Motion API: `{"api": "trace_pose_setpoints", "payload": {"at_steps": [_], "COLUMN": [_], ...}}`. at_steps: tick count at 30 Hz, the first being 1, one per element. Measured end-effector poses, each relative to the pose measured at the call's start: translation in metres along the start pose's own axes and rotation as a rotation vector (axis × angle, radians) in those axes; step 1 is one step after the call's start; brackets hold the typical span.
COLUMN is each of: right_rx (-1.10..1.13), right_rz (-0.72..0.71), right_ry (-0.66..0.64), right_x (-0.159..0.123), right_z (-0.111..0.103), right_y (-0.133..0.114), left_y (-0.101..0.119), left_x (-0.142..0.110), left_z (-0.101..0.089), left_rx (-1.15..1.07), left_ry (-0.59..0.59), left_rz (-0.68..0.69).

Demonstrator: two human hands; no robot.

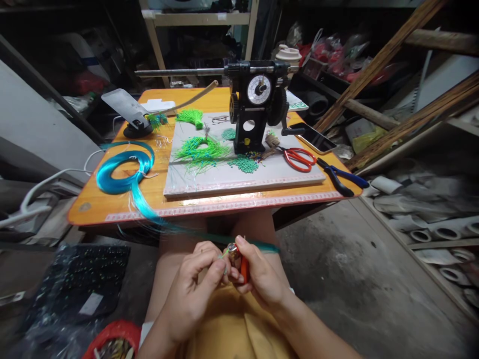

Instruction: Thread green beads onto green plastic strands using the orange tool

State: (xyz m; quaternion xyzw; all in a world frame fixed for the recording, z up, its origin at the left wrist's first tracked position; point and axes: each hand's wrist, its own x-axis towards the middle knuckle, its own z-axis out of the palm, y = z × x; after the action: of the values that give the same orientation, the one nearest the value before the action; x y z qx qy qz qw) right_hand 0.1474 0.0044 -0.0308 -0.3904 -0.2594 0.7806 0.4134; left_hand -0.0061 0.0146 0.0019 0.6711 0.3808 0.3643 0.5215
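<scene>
Above my lap, my left hand [198, 279] pinches a thin green strand [225, 254] between thumb and fingers. Close against it, my right hand [258, 271] is closed around a small tool with a red handle [244, 269] and a shiny metal head [232, 251]; its exact kind I cannot make out. The green strand reaches up to that metal head. Behind my hands, a long tail of teal line [145, 204] trails off the table from a tied coil [107, 174] and passes over my legs.
On the wooden table [90, 199], a white board [209, 185] carries a black hand-crank winder [250, 114], green line bundles [202, 152], green beads [245, 163] and red-handled scissors [299, 159]. Pliers [339, 177] and a phone [314, 137] lie right. A red container [116, 331] stands lower left.
</scene>
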Motion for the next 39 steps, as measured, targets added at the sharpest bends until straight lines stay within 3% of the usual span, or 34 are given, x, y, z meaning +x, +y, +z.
{"api": "trace_pose_setpoints", "payload": {"at_steps": [5,7,9,12,14,17,21,23,25,26,28,30,33,39], "right_rx": [-0.024,-0.151,-0.451,-1.157,-1.598,-1.968,-2.046,-1.970,-1.825,-1.734,-1.600,-1.528,-1.504,-1.430], "right_rz": [0.016,-0.098,-0.400,-0.903,-0.991,-0.988,-1.096,-1.221,-1.292,-1.282,-1.116,-0.952,-0.851,-0.903], "right_ry": [0.022,0.084,0.222,0.526,0.700,0.766,0.708,0.679,0.548,0.416,0.164,0.028,-0.041,-0.055], "right_x": [-0.001,-0.002,-0.004,-0.003,0.000,0.005,0.001,-0.009,-0.022,-0.028,-0.038,-0.042,-0.041,-0.037], "right_z": [0.002,-0.004,-0.018,-0.050,-0.071,-0.092,-0.091,-0.078,-0.058,-0.048,-0.028,-0.014,-0.005,-0.008], "right_y": [0.000,-0.007,-0.021,-0.050,-0.070,-0.091,-0.099,-0.095,-0.087,-0.081,-0.071,-0.065,-0.062,-0.060], "left_y": [0.000,-0.001,-0.003,-0.006,-0.006,-0.005,-0.004,-0.003,-0.002,-0.002,-0.002,-0.001,0.000,0.003], "left_x": [0.001,0.000,-0.002,-0.004,-0.004,-0.004,-0.004,-0.003,-0.002,-0.002,-0.001,-0.001,-0.002,-0.001], "left_z": [0.001,0.001,0.000,-0.001,-0.001,0.000,0.001,0.002,0.002,0.003,0.004,0.005,0.006,0.006], "left_rx": [-0.013,-0.015,-0.022,-0.039,-0.041,-0.028,-0.011,0.007,0.029,0.040,0.056,0.071,0.088,0.119], "left_ry": [-0.002,0.007,0.016,0.018,0.017,0.014,0.012,0.005,-0.009,-0.021,-0.047,-0.066,-0.077,-0.097], "left_rz": [0.009,0.013,0.008,-0.004,-0.003,0.006,-0.001,-0.013,-0.027,-0.033,-0.040,-0.044,-0.051,-0.048]}}
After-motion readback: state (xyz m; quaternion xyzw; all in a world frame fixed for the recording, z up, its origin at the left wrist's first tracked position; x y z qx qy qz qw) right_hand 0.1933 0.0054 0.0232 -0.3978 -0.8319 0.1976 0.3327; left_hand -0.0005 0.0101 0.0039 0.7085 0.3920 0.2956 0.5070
